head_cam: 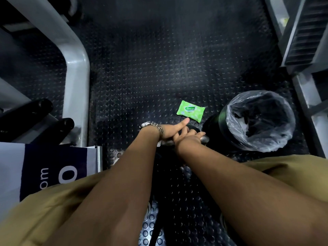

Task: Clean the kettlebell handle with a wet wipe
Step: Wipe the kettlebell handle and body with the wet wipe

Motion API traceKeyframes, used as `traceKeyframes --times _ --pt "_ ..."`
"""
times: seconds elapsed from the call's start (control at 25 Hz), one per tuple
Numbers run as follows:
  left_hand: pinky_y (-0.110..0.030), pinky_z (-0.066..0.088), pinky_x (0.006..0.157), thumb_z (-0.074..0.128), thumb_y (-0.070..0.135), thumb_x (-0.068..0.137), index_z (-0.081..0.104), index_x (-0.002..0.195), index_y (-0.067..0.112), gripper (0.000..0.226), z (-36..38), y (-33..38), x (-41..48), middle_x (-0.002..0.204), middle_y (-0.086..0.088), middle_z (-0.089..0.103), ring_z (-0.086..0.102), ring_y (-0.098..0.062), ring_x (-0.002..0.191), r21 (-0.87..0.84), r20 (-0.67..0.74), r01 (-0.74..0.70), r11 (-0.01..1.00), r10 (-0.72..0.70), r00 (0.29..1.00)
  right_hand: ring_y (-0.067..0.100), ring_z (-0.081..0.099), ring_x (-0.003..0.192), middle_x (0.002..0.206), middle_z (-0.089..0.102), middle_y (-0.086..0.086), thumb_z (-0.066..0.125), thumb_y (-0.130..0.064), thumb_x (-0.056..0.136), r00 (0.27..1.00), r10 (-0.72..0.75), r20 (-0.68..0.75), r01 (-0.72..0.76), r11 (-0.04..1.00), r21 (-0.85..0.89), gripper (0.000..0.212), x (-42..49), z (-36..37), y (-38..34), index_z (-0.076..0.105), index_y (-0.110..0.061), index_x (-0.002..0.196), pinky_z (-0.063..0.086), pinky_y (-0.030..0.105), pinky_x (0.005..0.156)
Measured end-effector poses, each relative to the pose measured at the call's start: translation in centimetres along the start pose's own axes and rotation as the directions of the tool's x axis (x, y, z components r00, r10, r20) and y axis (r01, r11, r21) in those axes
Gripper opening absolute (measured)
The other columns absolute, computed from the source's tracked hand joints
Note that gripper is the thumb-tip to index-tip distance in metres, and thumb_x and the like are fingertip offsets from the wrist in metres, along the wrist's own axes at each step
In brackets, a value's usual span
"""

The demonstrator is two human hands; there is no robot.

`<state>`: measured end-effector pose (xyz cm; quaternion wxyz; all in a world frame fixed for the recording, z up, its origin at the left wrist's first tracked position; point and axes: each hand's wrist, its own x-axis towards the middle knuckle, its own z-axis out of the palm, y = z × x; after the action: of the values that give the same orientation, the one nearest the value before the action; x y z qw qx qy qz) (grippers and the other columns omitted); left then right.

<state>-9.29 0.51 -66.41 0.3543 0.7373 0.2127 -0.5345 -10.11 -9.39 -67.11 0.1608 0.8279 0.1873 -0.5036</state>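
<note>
A black kettlebell (166, 157) stands on the studded floor mat, mostly hidden under my hands. Its shiny metal handle (205, 139) shows at both ends of my grip. My left hand (171, 131), with a metal watch on the wrist, curls over the handle with the thumb sticking out. A scrap of white wet wipe (159, 144) peeks out below that wrist. My right hand (190, 137) grips the handle right beside it, and the fingers of the two hands overlap. A green pack of wet wipes (190, 110) lies just beyond my hands.
A black bin (230, 139) lined with a clear plastic bag stands at the right, close to the kettlebell. Grey machine frames (78, 68) rise on the left and far right. A white and navy sign (53, 167) lies at lower left.
</note>
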Motion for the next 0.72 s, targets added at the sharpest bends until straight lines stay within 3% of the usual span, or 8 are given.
traceKeyframes --times 0.12,0.16,0.24,0.32,0.4,0.48,0.64,0.72 --pt "-0.037 0.048 0.092 0.015 0.102 0.073 0.071 0.063 0.026 0.095 0.5 -0.4 0.2 0.098 -0.023 0.069 0.057 -0.023 0.073 0.057 -0.04 0.022 0.998 -0.019 0.999 0.047 0.017 0.147 0.166 0.0 0.017 0.08 -0.032 0.084 1.0 -0.013 -0.003 0.013 1.0 0.009 0.114 0.0 0.1 0.1 -0.002 -0.024 0.162 0.015 0.079 0.111" --pt "-0.037 0.047 0.096 0.015 0.104 0.07 0.07 0.063 0.023 0.098 0.0 -0.2 0.0 0.089 -0.019 0.067 0.06 -0.026 0.077 0.07 -0.026 0.034 0.997 -0.033 0.999 0.046 0.019 0.146 0.164 0.004 0.016 0.082 -0.031 0.082 1.0 -0.016 -0.017 0.016 1.0 0.006 0.113 -0.2 0.3 0.2 0.002 -0.025 0.161 0.016 0.079 0.11" --pt "-0.042 0.044 0.109 0.027 0.111 0.055 0.075 0.11 0.009 0.125 -1.3 0.2 -0.8 0.108 -0.009 0.066 0.066 -0.03 0.109 0.01 -0.004 0.102 0.995 -0.102 0.995 0.045 0.022 0.145 0.161 0.01 0.015 0.084 -0.029 0.079 0.999 -0.017 -0.041 0.017 1.0 0.002 0.107 -0.5 0.4 0.3 0.01 -0.027 0.158 0.018 0.079 0.109" --pt "-0.048 0.045 0.11 0.038 0.114 0.034 0.056 0.142 0.005 0.154 -2.1 0.7 -1.4 0.136 -0.015 0.064 0.063 -0.032 0.124 -0.054 0.026 0.17 0.984 -0.169 0.985 0.045 0.022 0.143 0.16 0.011 0.014 0.085 -0.026 0.078 0.999 -0.012 -0.046 0.012 1.0 0.001 0.106 -0.8 0.4 0.1 0.013 -0.027 0.155 0.022 0.082 0.105" --pt "-0.051 0.05 0.104 0.034 0.114 0.037 0.067 0.124 0.009 0.14 -1.4 0.3 -1.0 0.126 -0.014 0.067 0.067 -0.032 0.115 -0.037 0.011 0.114 0.993 -0.113 0.994 0.044 0.018 0.144 0.16 0.007 0.013 0.087 -0.023 0.077 1.0 0.011 -0.024 -0.01 0.999 0.042 0.111 -0.7 0.5 -0.1 0.01 -0.029 0.157 0.03 0.083 0.099" --pt "-0.051 0.057 0.088 0.024 0.11 0.057 0.075 0.086 0.019 0.108 0.2 -0.6 -0.5 0.098 -0.01 0.068 0.068 -0.027 0.083 -0.016 -0.031 0.048 0.999 -0.048 0.998 0.042 0.014 0.145 0.161 0.004 0.01 0.087 -0.022 0.078 1.0 0.006 -0.01 -0.004 0.993 0.116 0.119 -0.5 0.4 0.1 0.002 -0.03 0.161 0.037 0.08 0.095" --pt "-0.036 0.043 0.081 0.016 0.099 0.077 0.072 0.112 0.021 0.103 1.7 -1.7 -0.8 0.105 -0.002 0.064 0.061 -0.024 0.093 -0.069 -0.106 0.039 0.997 -0.047 0.993 0.041 0.015 0.146 0.162 0.007 0.009 0.087 -0.022 0.077 0.997 -0.056 -0.046 0.061 0.993 0.104 0.123 0.0 0.8 0.7 -0.002 -0.028 0.162 0.038 0.072 0.103" --pt "-0.037 0.044 0.081 0.014 0.101 0.074 0.073 0.102 0.008 0.113 0.7 -1.2 -1.4 0.104 -0.014 0.069 0.065 -0.022 0.088 -0.017 -0.094 0.053 0.998 -0.054 0.994 0.042 0.02 0.142 0.157 0.015 0.012 0.089 -0.023 0.073 0.994 -0.084 -0.072 0.09 0.993 0.082 0.117 0.3 1.4 0.8 0.008 -0.026 0.157 0.039 0.066 0.108"
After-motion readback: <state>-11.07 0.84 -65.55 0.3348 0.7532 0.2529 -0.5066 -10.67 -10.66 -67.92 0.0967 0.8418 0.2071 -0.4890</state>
